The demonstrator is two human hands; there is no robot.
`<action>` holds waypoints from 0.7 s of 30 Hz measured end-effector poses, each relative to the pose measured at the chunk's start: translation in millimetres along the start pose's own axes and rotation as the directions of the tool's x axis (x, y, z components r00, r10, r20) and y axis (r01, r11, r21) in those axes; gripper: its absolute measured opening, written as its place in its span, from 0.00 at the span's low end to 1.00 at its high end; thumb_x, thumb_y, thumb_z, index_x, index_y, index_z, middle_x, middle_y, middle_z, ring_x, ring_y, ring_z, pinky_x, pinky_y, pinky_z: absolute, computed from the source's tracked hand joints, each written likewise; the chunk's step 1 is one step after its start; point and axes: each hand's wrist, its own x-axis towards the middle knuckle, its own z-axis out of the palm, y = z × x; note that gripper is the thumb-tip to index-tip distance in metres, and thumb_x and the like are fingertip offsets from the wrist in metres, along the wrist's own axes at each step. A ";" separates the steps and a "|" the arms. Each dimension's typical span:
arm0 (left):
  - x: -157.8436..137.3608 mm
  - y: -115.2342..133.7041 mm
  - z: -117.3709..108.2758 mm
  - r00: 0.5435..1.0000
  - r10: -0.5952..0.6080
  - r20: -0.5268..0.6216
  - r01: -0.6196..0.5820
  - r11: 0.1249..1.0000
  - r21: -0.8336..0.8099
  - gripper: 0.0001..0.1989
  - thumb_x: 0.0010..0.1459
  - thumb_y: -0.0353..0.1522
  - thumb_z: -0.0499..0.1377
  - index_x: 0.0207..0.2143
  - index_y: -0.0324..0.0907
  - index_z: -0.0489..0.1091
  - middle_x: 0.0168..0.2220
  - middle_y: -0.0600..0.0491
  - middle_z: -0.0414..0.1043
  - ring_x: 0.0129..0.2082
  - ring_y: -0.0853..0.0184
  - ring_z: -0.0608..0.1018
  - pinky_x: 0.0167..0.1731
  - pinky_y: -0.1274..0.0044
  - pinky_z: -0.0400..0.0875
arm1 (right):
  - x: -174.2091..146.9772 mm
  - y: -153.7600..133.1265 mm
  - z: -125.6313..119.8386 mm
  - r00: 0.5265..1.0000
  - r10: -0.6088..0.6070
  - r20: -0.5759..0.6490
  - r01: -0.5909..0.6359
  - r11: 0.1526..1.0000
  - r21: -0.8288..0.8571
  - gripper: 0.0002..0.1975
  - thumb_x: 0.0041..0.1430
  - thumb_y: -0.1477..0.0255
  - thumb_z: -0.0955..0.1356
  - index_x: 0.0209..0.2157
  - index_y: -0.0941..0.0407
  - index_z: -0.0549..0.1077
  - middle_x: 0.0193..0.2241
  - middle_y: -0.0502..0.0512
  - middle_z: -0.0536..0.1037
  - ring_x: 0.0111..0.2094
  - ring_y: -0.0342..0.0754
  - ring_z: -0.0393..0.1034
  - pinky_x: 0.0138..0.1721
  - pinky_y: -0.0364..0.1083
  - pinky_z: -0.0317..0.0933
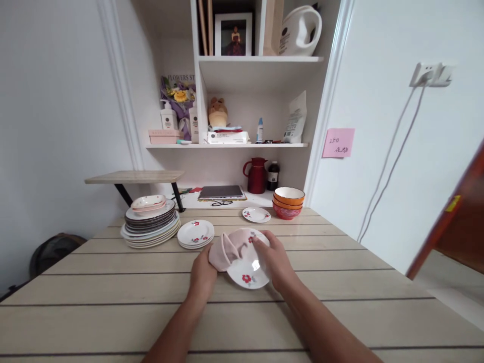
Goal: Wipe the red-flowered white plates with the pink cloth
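Note:
A white plate [247, 269] with red flowers is held above the wooden table, its face turned up toward me. My right hand [275, 257] grips its right rim, thumb on top and the other fingers hidden beneath. My left hand [204, 269] is closed on a pale pink cloth [226, 250] that wraps the plate's left edge and lies folded over part of its face. Left of the cloth rests a short stack of matching flowered plates [195, 233]. Another small flowered plate [256, 215] lies farther back.
A tall stack of plates [151, 229] topped by small dishes stands at left, by a raised wooden shelf [135, 176]. Stacked bowls [288, 202] sit at back right. Behind are a red jug [256, 175], a dark bottle [273, 175] and a laptop-like slab [221, 192].

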 end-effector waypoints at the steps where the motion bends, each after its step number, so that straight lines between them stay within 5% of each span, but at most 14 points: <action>1: 0.4 0.5 -2.8 1.000 0.015 -0.022 -0.013 0.996 0.090 0.17 0.40 0.22 0.60 0.35 0.45 0.75 0.36 0.48 0.78 0.45 0.51 0.75 0.46 0.69 0.64 | -1.7 0.7 1.7 0.999 0.023 0.039 -0.023 1.000 -0.014 0.18 0.48 0.59 0.71 0.38 0.55 0.71 0.24 0.52 0.78 0.24 0.51 0.72 0.22 0.45 0.63; 4: -1.1 1.3 -7.5 0.999 0.025 -0.042 -0.008 0.935 0.354 0.18 0.45 0.24 0.58 0.40 0.45 0.73 0.41 0.44 0.77 0.46 0.50 0.76 0.45 0.67 0.65 | -5.8 3.9 7.6 0.984 0.115 0.134 -0.119 0.993 0.018 0.20 0.46 0.59 0.72 0.39 0.55 0.71 0.25 0.54 0.79 0.24 0.53 0.74 0.22 0.46 0.64; 7: -3.9 -3.0 -4.4 0.995 0.096 -0.040 -0.068 0.890 0.451 0.27 0.48 0.24 0.57 0.53 0.43 0.65 0.52 0.41 0.69 0.53 0.52 0.72 0.48 0.67 0.66 | -5.7 6.1 10.1 0.979 0.174 0.111 -0.187 0.975 0.121 0.19 0.45 0.62 0.72 0.39 0.56 0.71 0.26 0.56 0.80 0.25 0.53 0.75 0.24 0.46 0.65; 10: -6.6 -9.7 2.4 0.970 0.243 0.003 -0.228 0.905 0.359 0.39 0.47 0.21 0.57 0.63 0.42 0.53 0.59 0.39 0.58 0.59 0.55 0.66 0.52 0.67 0.67 | -2.5 4.0 7.3 0.982 0.182 0.052 -0.189 0.961 0.200 0.18 0.44 0.64 0.73 0.37 0.56 0.71 0.26 0.56 0.80 0.26 0.52 0.75 0.24 0.46 0.65; 13: -8.9 -13.2 6.5 0.945 0.310 0.107 -0.327 0.911 0.251 0.44 0.44 0.18 0.55 0.65 0.46 0.52 0.63 0.41 0.51 0.62 0.55 0.62 0.57 0.64 0.64 | -1.0 -2.5 2.9 0.989 0.150 0.015 -0.150 0.966 0.210 0.17 0.44 0.65 0.73 0.36 0.56 0.71 0.25 0.55 0.80 0.25 0.51 0.74 0.24 0.45 0.64; 17: -9.2 -12.7 3.9 0.948 0.289 0.131 -0.314 0.916 0.249 0.41 0.38 0.17 0.53 0.59 0.42 0.61 0.63 0.41 0.51 0.67 0.53 0.54 0.65 0.60 0.50 | -2.6 -8.9 0.3 0.995 0.095 -0.044 -0.087 0.984 0.158 0.18 0.44 0.63 0.72 0.36 0.56 0.71 0.24 0.54 0.79 0.23 0.50 0.72 0.22 0.44 0.62; 21: -11.3 -5.4 0.3 0.959 0.253 0.123 -0.274 0.941 0.198 0.39 0.37 0.18 0.54 0.57 0.40 0.63 0.65 0.40 0.47 0.68 0.51 0.50 0.65 0.60 0.49 | -0.9 -4.8 -0.7 0.999 0.037 -0.025 -0.034 0.993 0.112 0.19 0.45 0.60 0.71 0.37 0.56 0.71 0.25 0.53 0.78 0.24 0.50 0.72 0.23 0.45 0.62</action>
